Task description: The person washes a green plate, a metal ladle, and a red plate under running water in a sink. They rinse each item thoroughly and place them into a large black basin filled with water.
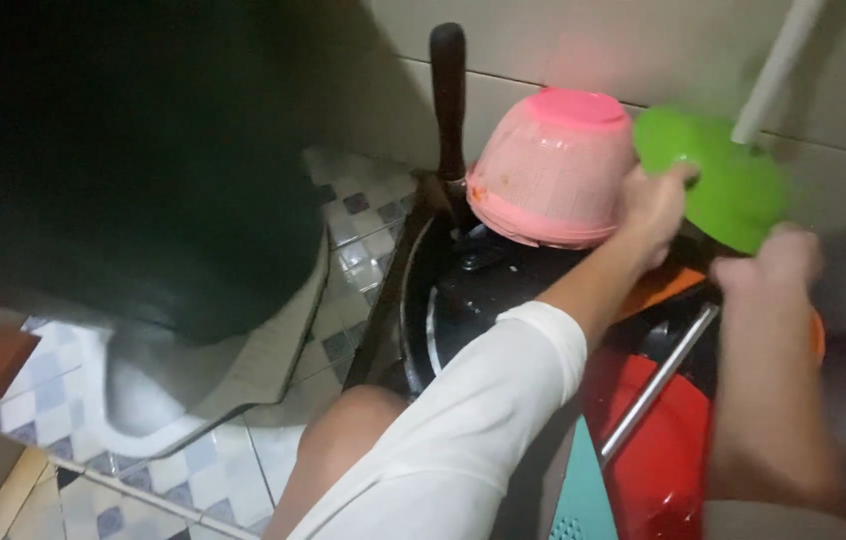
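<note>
My left hand (655, 205), at the end of a white-sleeved arm, grips the left rim of a green plastic bowl (728, 190) that is tilted up against the tiled wall. Blurred by motion, my right hand (778, 262) closes on the bowl's lower edge. Just left of the bowl, a pink plastic colander (548, 170) lies upside down, touching my left hand. Both rest over a black wok (443, 300) whose dark handle (449, 95) points up the wall.
A red basin (658, 460) with a metal handle (658, 385) across it sits below my hands, beside a teal item (583, 495). A white pipe (778, 65) runs up the wall. A large dark blurred object (143, 170) fills the left. My bare knee (343, 440) is over the patterned floor tiles (213, 470).
</note>
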